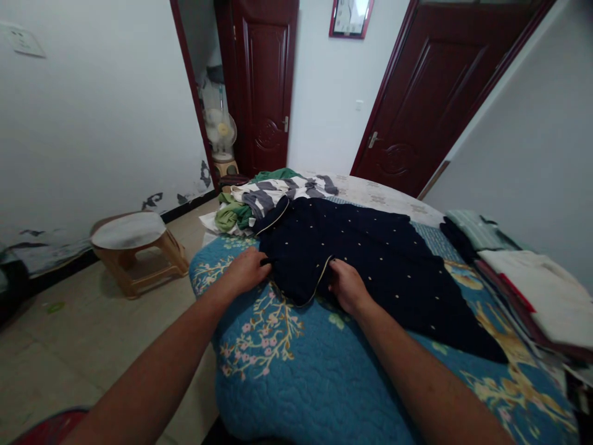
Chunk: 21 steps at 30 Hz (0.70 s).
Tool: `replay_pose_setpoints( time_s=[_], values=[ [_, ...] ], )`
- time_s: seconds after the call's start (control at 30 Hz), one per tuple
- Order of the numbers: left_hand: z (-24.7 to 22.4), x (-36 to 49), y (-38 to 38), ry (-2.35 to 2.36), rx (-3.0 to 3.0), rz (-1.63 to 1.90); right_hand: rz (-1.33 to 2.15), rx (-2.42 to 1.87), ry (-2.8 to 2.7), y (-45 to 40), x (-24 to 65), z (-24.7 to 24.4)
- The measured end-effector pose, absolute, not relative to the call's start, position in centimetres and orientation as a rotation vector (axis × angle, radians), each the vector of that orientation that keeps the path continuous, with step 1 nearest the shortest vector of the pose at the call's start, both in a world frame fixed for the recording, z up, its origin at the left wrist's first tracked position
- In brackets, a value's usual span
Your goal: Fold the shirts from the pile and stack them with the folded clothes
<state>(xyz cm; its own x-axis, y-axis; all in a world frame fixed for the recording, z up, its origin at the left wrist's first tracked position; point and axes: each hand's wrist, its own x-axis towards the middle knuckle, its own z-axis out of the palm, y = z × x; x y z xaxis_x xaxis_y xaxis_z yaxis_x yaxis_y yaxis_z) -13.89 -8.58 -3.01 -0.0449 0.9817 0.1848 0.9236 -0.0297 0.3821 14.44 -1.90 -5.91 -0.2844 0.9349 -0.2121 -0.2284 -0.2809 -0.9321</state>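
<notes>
A dark navy dress-like garment [365, 247] with small pale dots and light piping lies spread over a blue floral quilt [296, 371]. My left hand [250, 268] is closed on the garment's near left edge, where a dark strip shows at the fingers. My right hand [348, 285] pinches the piped edge of a short sleeve-like part, with the fingertips partly hidden by cloth. The garment's wide end stretches away to the right across the quilt.
Rumpled striped and green clothes [287, 188] lie beyond the garment. Folded clothes [537, 290] are stacked at the right. A plastic stool [139, 247] stands on the floor at left, and a fan [221, 131] stands by the open door [265, 86].
</notes>
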Motion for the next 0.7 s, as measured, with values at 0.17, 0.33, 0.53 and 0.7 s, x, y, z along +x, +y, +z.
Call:
replay_pose_setpoints(
  time_s=[0.17,0.33,0.53,0.7],
  values=[
    [-3.1,-13.3,-8.5,2.354,2.081,0.604,1.721,-1.016,-1.061,-1.8,14.5,-6.0],
    [-3.4,-12.0,-9.6,1.903,2.629,0.8,1.766,-1.022,-1.015,-1.4,14.5,-6.3],
    [-3.6,-11.9,-8.4,1.579,2.26,0.948,1.791,-0.981,-1.095,-1.4,14.5,-6.3],
    [-3.2,-12.7,-6.5,1.639,1.526,1.187,1.696,-1.063,-1.23,-1.7,14.4,-6.0]
  ],
)
